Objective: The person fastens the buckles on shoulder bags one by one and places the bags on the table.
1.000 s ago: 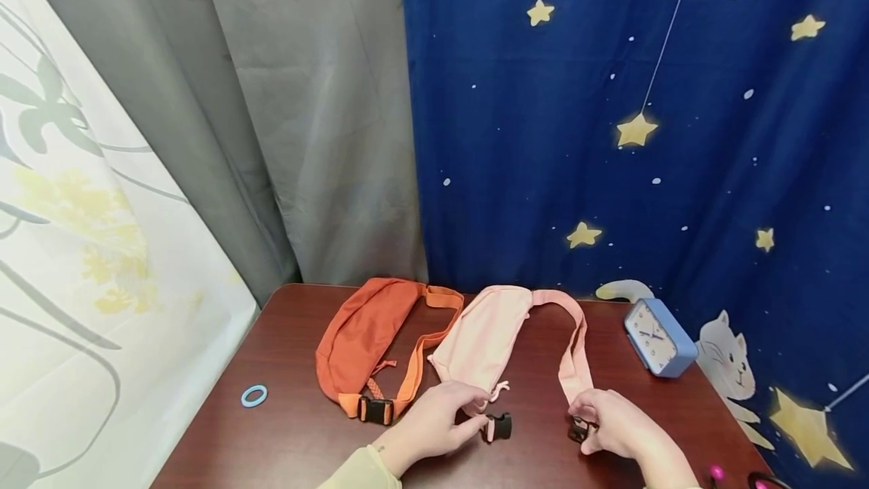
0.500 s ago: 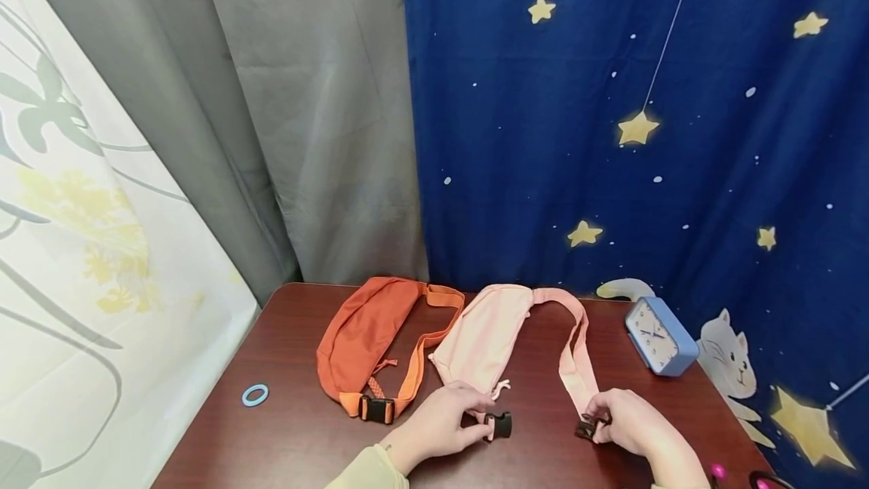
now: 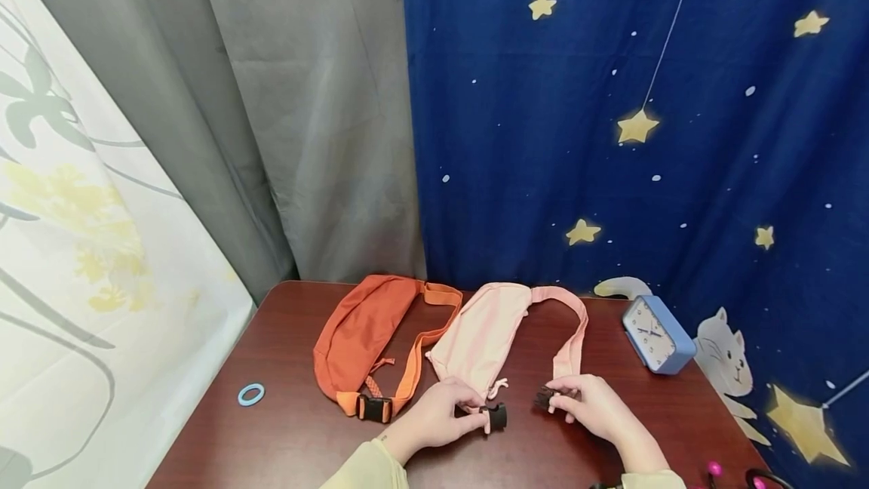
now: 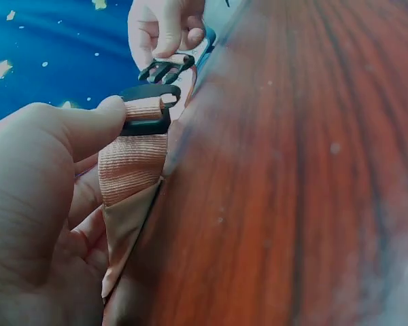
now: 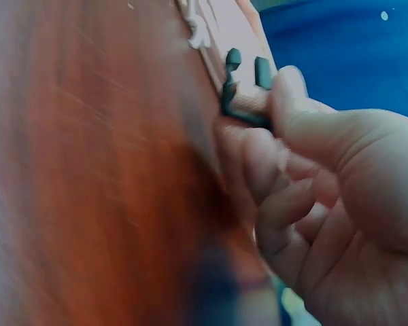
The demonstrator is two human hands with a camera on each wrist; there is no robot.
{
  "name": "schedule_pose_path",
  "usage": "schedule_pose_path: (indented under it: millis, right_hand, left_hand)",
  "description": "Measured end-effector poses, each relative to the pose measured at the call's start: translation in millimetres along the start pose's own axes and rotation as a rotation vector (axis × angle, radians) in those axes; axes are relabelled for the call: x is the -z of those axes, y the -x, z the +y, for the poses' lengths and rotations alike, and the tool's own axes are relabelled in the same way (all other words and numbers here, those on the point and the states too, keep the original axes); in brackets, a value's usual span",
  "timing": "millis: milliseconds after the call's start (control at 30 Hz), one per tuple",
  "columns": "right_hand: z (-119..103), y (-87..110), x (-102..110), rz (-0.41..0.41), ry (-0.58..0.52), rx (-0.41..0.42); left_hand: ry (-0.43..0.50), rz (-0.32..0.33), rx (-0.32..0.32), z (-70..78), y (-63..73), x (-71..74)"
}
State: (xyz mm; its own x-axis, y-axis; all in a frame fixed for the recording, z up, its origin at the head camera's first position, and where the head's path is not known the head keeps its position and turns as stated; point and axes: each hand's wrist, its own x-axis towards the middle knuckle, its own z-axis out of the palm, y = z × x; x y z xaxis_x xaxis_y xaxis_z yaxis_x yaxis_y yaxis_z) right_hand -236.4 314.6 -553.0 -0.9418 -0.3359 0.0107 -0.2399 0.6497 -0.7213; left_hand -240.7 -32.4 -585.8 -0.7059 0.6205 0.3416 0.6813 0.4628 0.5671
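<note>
The pink waist bag lies on the table, its pink strap curving out to the right. My left hand pinches the bag's black buckle socket at its webbing end, thumb on top in the left wrist view. To the right, my right hand grips the pronged buckle half between thumb and fingers. In the right wrist view the prongs point away from the fingers. A short gap separates the two buckle halves in the head view, prongs facing the socket.
Left of the pink bag lies an orange waist bag with its black buckle fastened. A blue ring is at the far left. A blue alarm clock stands at the right; pink beads show at the front right edge.
My right hand has moved left with the pronged buckle half, nearing the socket, and the prongs have turned toward it. My left hand stays in nearly the same place, holding the socket.
</note>
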Motion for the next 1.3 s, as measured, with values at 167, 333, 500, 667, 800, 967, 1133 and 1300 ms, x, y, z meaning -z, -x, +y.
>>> schedule_pose_path:
  millis: [167,333,500,667,800,967,1133,1300]
  right_hand:
    - [9,-14.3,-23,0.075,-0.122,0.008]
    - [10,-20.9,-41,0.122,-0.211,-0.01]
    - [7,-20.6,-51,0.119,-0.273,-0.018]
    - [6,-19.9,-61,0.121,-0.313,0.098]
    - [2,-20.1,-67,0.103,-0.336,0.147]
    - [-4,-19.5,-73,0.097,-0.314,0.165]
    - [-5,-19.0,-77,0.087,-0.297,0.178]
    - [-7,-17.1,-78,0.087,-0.292,0.161]
  left_hand:
    - [0.1,0.01,0.063,-6.5,1.2,-0.4]
    - [0.132,0.03,0.099,-8.3,1.0,0.3]
    - [0.124,0.073,0.111,-8.2,2.4,-2.0]
    - [0.119,0.102,0.101,-7.2,1.6,-5.4]
    - [0.13,0.108,0.1,-6.5,1.1,-6.1]
    - [0.143,0.1,0.099,-5.7,2.6,-6.1]
    - [0.138,0.106,0.095,-4.4,4.1,-7.5]
    - [0.14,0.106,0.104,-3.7,5.1,-9.4]
